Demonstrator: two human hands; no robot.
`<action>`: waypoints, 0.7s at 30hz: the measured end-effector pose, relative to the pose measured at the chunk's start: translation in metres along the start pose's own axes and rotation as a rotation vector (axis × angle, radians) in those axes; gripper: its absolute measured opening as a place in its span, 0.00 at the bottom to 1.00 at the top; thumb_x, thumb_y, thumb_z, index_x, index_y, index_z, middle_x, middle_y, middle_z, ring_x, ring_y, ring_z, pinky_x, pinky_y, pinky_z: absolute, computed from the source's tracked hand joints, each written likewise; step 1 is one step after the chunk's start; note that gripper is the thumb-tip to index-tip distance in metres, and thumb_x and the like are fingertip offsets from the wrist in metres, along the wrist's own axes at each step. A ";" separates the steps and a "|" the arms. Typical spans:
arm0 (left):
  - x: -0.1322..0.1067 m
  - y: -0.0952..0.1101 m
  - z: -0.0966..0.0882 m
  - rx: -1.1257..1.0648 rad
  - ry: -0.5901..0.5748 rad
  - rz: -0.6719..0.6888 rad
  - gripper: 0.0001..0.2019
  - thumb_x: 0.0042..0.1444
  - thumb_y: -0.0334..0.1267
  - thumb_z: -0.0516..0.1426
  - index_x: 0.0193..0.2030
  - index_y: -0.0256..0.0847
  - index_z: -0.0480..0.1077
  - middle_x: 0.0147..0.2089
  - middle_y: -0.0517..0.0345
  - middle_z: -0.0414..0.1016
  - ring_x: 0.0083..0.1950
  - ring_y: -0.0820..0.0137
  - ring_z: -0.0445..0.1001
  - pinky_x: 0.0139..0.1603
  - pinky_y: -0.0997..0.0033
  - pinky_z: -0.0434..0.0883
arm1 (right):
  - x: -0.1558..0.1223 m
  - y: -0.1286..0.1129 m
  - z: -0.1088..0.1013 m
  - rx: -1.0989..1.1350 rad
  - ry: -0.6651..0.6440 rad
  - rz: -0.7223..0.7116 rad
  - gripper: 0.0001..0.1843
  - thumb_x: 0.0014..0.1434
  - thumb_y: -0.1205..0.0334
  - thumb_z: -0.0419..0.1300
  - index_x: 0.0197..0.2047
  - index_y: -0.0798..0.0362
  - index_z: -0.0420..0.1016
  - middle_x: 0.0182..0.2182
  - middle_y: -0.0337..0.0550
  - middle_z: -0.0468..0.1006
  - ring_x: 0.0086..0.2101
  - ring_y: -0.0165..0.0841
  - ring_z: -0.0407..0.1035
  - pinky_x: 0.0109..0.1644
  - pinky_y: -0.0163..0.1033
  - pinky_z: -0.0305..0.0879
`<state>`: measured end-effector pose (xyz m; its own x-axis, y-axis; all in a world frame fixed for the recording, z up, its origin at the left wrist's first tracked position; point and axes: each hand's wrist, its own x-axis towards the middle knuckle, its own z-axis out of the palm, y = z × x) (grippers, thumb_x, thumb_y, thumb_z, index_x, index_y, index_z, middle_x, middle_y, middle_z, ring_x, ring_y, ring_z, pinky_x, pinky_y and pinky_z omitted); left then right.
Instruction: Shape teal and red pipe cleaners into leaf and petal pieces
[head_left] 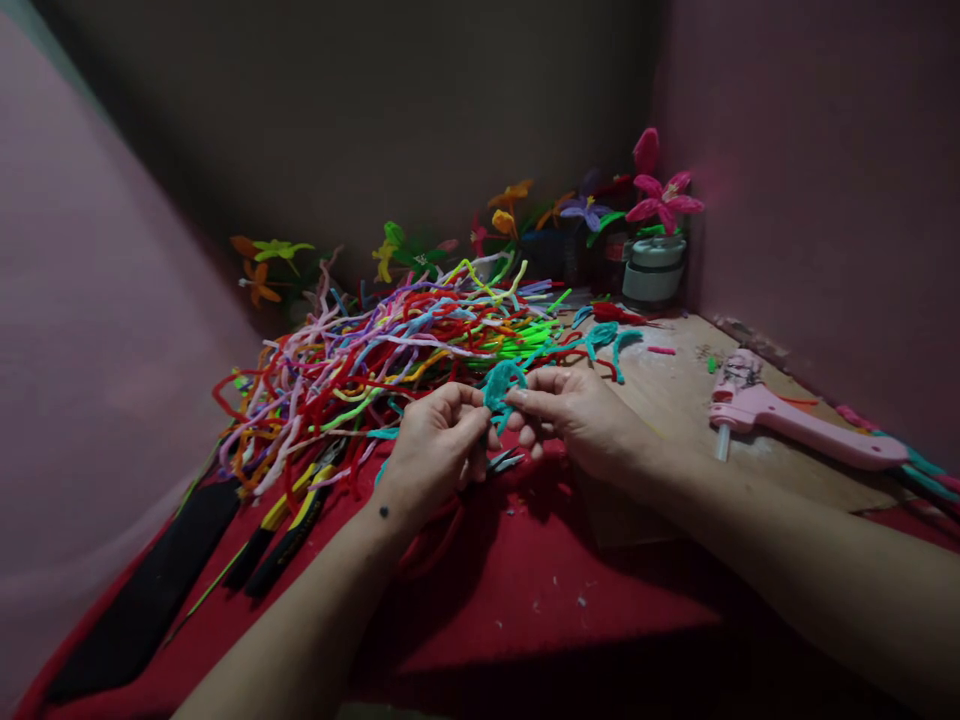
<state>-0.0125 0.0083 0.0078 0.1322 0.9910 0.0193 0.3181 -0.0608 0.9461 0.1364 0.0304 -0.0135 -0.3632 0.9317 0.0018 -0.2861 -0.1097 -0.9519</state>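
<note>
Between my two hands is a teal pipe cleaner (501, 383), bent into a loop with its strands close together. My left hand (442, 435) pinches its left side between thumb and fingers. On the other side, my right hand (574, 410) pinches the loop's right edge. Just below the hands, the grey tips of a small tool (506, 460) show on the red cloth; the rest of it is hidden. A big heap of colourful pipe cleaners (405, 335) lies right behind my left hand. More bent teal pieces (602, 338) rest beyond my right hand.
Yellow-and-black pliers (289, 510) and a black flat case (150, 590) lie at left on the red cloth (555, 600). A pink glue gun (795, 420) rests on a board (675, 380) at right. Pipe-cleaner flowers (664, 203) stand along the back, near a grey-white container (654, 270).
</note>
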 end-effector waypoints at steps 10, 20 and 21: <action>-0.003 0.002 0.003 0.000 -0.013 -0.021 0.02 0.49 0.33 0.52 0.30 0.36 0.61 0.17 0.65 0.68 0.11 0.78 0.61 0.14 0.80 0.59 | 0.000 0.001 0.002 -0.086 0.124 -0.288 0.07 0.49 0.63 0.59 0.28 0.55 0.63 0.20 0.35 0.71 0.19 0.25 0.66 0.25 0.34 0.64; -0.001 0.000 0.004 -0.003 -0.014 -0.048 0.01 0.48 0.31 0.51 0.28 0.38 0.60 0.17 0.64 0.69 0.11 0.77 0.62 0.10 0.81 0.54 | -0.006 0.003 0.004 -0.554 0.146 -0.461 0.03 0.51 0.68 0.55 0.26 0.56 0.68 0.20 0.36 0.67 0.23 0.25 0.61 0.28 0.33 0.58; -0.001 -0.001 0.005 -0.001 -0.016 -0.051 0.01 0.48 0.31 0.51 0.28 0.38 0.60 0.17 0.64 0.69 0.11 0.77 0.62 0.10 0.81 0.55 | -0.006 0.003 0.004 -0.551 0.106 -0.432 0.04 0.51 0.68 0.55 0.26 0.57 0.69 0.20 0.36 0.68 0.22 0.25 0.61 0.28 0.32 0.58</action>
<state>-0.0084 0.0065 0.0056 0.1308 0.9908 -0.0342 0.3237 -0.0101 0.9461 0.1342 0.0229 -0.0154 -0.2218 0.8843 0.4108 0.1155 0.4422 -0.8895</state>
